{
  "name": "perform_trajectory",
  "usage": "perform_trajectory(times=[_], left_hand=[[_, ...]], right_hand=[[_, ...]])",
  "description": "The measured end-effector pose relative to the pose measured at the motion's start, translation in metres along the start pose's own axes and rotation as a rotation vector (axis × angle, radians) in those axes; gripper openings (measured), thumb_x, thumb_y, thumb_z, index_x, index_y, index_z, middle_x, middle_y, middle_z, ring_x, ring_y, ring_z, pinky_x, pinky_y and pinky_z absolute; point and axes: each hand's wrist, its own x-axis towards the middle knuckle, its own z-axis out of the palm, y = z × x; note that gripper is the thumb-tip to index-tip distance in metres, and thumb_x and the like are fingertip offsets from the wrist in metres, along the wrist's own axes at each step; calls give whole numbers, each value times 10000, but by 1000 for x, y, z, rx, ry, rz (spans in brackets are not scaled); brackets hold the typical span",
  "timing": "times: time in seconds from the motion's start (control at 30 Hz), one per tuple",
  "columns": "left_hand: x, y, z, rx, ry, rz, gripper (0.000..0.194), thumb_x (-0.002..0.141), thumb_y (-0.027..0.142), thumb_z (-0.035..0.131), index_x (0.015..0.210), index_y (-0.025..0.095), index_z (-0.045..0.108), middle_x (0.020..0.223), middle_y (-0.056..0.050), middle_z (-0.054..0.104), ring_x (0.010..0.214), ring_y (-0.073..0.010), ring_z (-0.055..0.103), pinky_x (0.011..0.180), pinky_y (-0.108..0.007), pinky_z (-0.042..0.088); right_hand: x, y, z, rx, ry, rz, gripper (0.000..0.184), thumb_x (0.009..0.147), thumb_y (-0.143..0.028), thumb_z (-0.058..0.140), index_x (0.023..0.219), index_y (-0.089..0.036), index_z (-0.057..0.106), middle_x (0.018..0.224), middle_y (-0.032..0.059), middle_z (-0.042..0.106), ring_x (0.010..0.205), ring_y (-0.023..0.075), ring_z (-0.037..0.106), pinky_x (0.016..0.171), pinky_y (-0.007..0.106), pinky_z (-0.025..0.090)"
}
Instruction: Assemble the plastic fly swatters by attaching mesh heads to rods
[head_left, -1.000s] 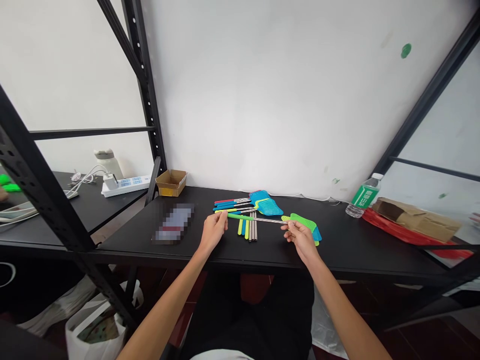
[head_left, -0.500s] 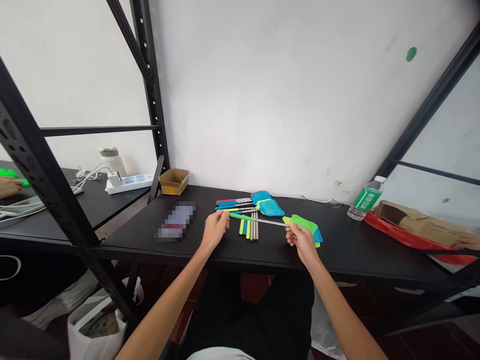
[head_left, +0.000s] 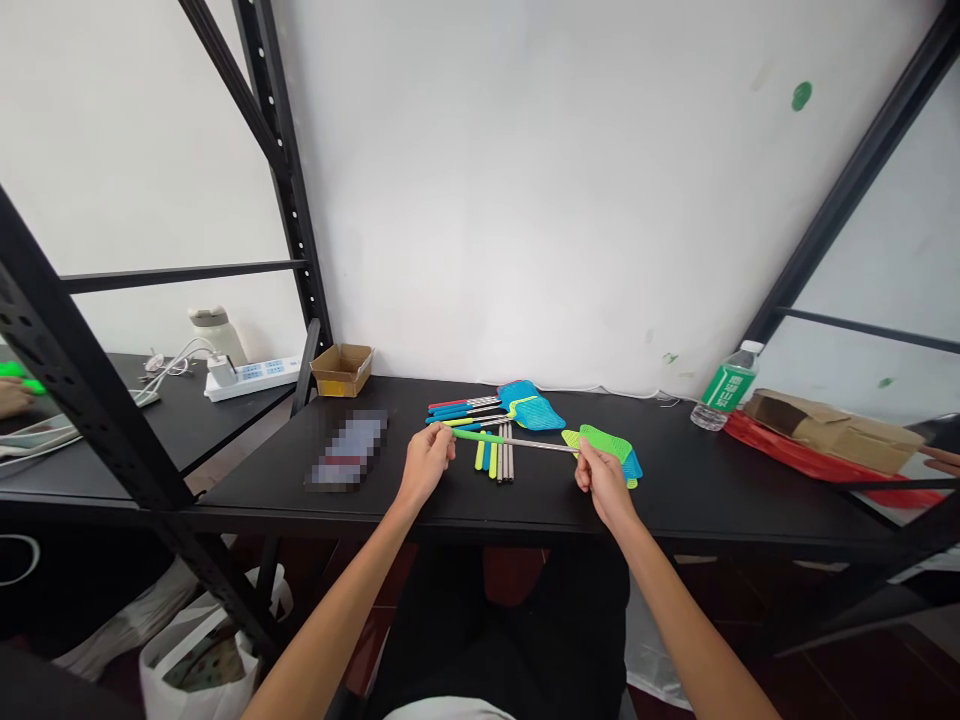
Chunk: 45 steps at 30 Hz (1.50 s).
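A green-handled fly swatter rod (head_left: 536,443) stretches level between my hands over the black table. My left hand (head_left: 429,460) is closed on the end of its green handle. Fingers of my right hand (head_left: 602,480) pinch the metal rod's other end, beside a green mesh head (head_left: 604,444); whether that head is joined to the rod I cannot tell. Blue and yellow-green heads lie partly hidden beneath it. Loose yellow and blue handles (head_left: 485,456) and bare metal rods (head_left: 505,460) lie under the held rod. Several whole fly swatters (head_left: 534,408) are piled behind.
A small cardboard box (head_left: 342,371) and a blurred flat object (head_left: 349,450) are at the left. To the right stand a water bottle (head_left: 727,387) and a brown cardboard package (head_left: 832,430) on red plastic. Black metal posts (head_left: 289,200) frame the table. Other people's hands show at both edges.
The camera view has shifted slightly. Both hands keep their hold on the fly swatter rod, which stays nearly level. At the right edge, another person's hand has moved.
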Motion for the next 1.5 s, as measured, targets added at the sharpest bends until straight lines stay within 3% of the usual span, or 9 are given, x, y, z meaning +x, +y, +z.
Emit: perform_trajectory(times=[0.13, 0.3, 0.57, 0.87, 1.03, 1.27, 1.5], left_hand=[[0, 1, 1, 35, -43, 6, 417, 898, 463, 386, 564, 214, 376, 507, 18, 441, 477, -121, 426, 524, -240, 379], [1, -2, 3, 57, -77, 8, 498, 907, 537, 408, 531, 211, 371, 478, 9, 431, 458, -120, 410, 508, -244, 368], [-2, 3, 1, 66, -130, -4, 623, 930, 568, 383, 422, 210, 337, 397, -5, 376, 411, -118, 386, 496, -266, 336], [-1, 3, 2, 62, -146, 5, 617, 929, 541, 420, 417, 203, 363, 391, 0, 391, 409, -109, 371, 496, -261, 314], [-2, 3, 2, 47, -140, 41, 569, 927, 505, 431, 450, 200, 368, 414, 7, 413, 430, -110, 385, 509, -252, 324], [-1, -2, 2, 56, -144, 52, 521, 935, 486, 419, 502, 201, 365, 450, 17, 425, 440, -108, 396, 516, -248, 334], [0, -3, 2, 69, -163, 44, 525, 940, 520, 401, 526, 200, 359, 463, 23, 441, 443, -105, 413, 529, -239, 351]], right_hand=[[0, -1, 0, 18, 5, 14, 513, 793, -628, 651, 545, -201, 512, 433, -27, 427, 400, 98, 384, 405, 265, 258], [-1, -5, 1, 35, 17, 41, 485, 755, -623, 688, 587, -188, 556, 467, -20, 466, 413, 98, 401, 399, 257, 259], [-1, -5, 2, 42, 2, 36, 457, 726, -614, 718, 678, -167, 637, 570, 5, 557, 441, 97, 452, 394, 251, 283], [4, 2, -1, 2, -35, -16, 419, 746, -592, 712, 770, -177, 663, 726, 37, 636, 474, 97, 472, 398, 240, 294], [1, -2, 0, 16, -14, 41, 455, 722, -614, 722, 706, -164, 660, 582, 20, 574, 457, 107, 460, 403, 246, 292], [2, -2, -1, 15, -32, 56, 485, 798, -590, 666, 543, -194, 549, 427, -15, 449, 416, 103, 386, 415, 258, 272], [1, -6, -1, 108, -15, 84, 484, 771, -570, 706, 522, -195, 531, 421, -21, 427, 413, 93, 361, 410, 257, 253]])
